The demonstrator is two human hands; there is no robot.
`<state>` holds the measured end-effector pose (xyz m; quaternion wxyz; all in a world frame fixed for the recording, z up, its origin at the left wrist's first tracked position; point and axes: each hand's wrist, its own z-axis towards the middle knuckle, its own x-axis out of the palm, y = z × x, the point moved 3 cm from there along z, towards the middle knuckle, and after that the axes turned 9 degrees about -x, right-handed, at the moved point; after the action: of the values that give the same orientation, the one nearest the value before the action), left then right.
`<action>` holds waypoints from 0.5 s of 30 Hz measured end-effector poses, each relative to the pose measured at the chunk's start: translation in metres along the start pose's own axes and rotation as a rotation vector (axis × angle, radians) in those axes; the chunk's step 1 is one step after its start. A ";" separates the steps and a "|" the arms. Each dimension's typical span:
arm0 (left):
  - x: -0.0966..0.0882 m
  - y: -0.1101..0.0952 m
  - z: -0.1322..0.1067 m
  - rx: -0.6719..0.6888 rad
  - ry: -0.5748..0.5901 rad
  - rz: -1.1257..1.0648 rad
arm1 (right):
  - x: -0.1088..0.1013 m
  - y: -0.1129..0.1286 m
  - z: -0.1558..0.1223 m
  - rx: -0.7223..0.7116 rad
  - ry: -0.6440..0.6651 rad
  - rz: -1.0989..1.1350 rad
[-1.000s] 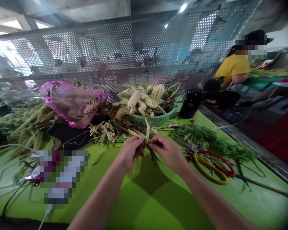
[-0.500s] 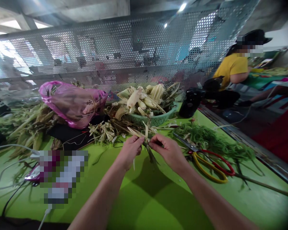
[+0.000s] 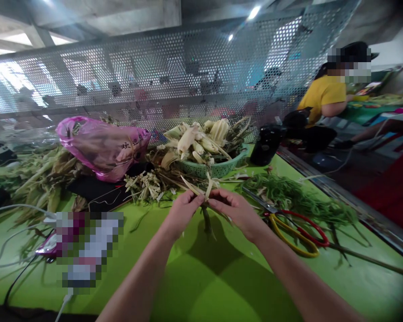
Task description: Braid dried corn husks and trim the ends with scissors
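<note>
Both of my hands meet over the green table (image 3: 204, 277), pinching one small bundle of dried leaf strips (image 3: 204, 190). My left hand (image 3: 181, 212) grips the bundle from the left, and pale strips stick up past its fingers. My right hand (image 3: 233, 210) pinches the same bundle from the right. A dark stem (image 3: 207, 222) hangs down from the bundle between the two hands. Just behind the hands lies a heap of cut leaf pieces (image 3: 144, 184).
A green basket (image 3: 221, 167) of husked pale cobs stands behind the hands. Scissors with red and yellow handles (image 3: 295, 230) lie to the right among green stems (image 3: 298, 199). A pink plastic bag (image 3: 102, 145) and husks sit left. A person in yellow sits far right.
My fingertips have drawn closer together on the bundle. The hanging stem has swung from slanting right to nearly straight down. The view has shifted slightly.
</note>
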<state>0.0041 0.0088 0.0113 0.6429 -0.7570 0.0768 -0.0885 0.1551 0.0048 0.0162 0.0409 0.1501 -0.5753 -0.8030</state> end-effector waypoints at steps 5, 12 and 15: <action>0.008 -0.002 -0.002 0.008 0.108 -0.002 | -0.005 -0.002 0.000 -0.003 -0.158 0.031; 0.010 0.005 0.003 0.124 0.205 0.071 | -0.005 0.003 -0.003 -0.050 -0.250 -0.020; 0.009 0.005 0.002 0.177 0.158 0.210 | -0.004 0.003 -0.002 -0.027 -0.252 -0.016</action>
<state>0.0133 0.0083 0.0067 0.7048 -0.6758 0.1976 -0.0865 0.1589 0.0024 0.0190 -0.0362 0.0520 -0.5638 -0.8235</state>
